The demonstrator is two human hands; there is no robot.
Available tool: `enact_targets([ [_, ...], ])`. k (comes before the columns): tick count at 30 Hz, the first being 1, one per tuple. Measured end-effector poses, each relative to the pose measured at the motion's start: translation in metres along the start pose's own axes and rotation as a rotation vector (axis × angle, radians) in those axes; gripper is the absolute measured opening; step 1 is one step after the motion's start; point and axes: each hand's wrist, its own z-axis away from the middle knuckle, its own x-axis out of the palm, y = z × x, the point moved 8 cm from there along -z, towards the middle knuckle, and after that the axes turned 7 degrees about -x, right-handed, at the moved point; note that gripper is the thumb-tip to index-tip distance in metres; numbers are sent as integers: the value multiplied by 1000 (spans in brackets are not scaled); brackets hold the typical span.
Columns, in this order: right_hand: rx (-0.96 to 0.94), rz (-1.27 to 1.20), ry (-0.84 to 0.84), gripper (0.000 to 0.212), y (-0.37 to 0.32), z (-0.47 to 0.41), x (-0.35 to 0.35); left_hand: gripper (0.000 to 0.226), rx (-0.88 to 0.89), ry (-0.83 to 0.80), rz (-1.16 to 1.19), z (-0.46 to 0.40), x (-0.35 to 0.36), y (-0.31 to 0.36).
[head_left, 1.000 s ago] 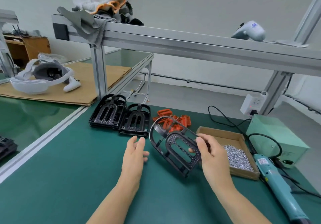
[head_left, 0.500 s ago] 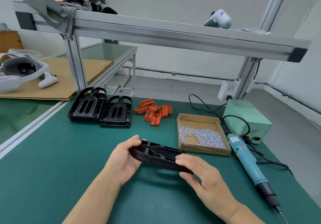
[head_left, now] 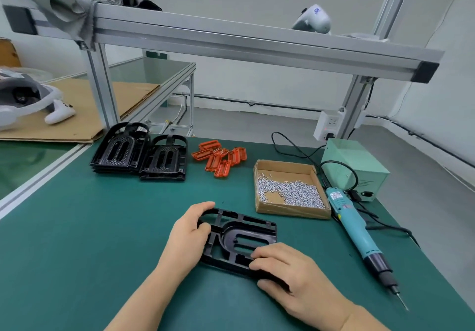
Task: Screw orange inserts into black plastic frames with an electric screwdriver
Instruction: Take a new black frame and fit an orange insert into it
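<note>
A green work mat [head_left: 102, 228] covers the bench beneath an aluminium frame rail [head_left: 231, 40]. Far right stands one pale green power box [head_left: 359, 169], its small front label too blurred to read, and one white socket block [head_left: 329, 125] is fixed to the upright behind it. One cardboard tray [head_left: 290, 212] holds a heap of silver screws [head_left: 290, 193], too many and too small to count. One blue electric screwdriver [head_left: 352, 228] lies on the mat just right of the tray, bit pointing toward the viewer; its white label carries print that cannot be read. Two stacks of black frames [head_left: 138, 156] sit side by side at the far left of the mat, with a loose pile of orange inserts [head_left: 221, 158] between them and the tray; their number cannot be told. One black plastic frame [head_left: 244, 240] lies flat on the mat at centre. The left hand [head_left: 187, 240] grips its left end, fingers curled over the rim; the right hand [head_left: 290, 274] holds its near right corner, fingers on top and thumb at the edge.
</note>
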Motion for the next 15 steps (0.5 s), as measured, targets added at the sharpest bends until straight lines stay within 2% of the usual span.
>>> enact_targets([
  [4, 17, -16, -14, 16, 2, -4, -1, 45, 118, 65, -128, 6, 0, 8],
  [11, 99, -87, -36, 22, 10, -22, -1, 43, 118, 112, -174, 6, -2, 6],
  [15, 168, -103, 102, 16, 27, -56, -15, 43, 104, 120, -138, 7, -3, 3],
])
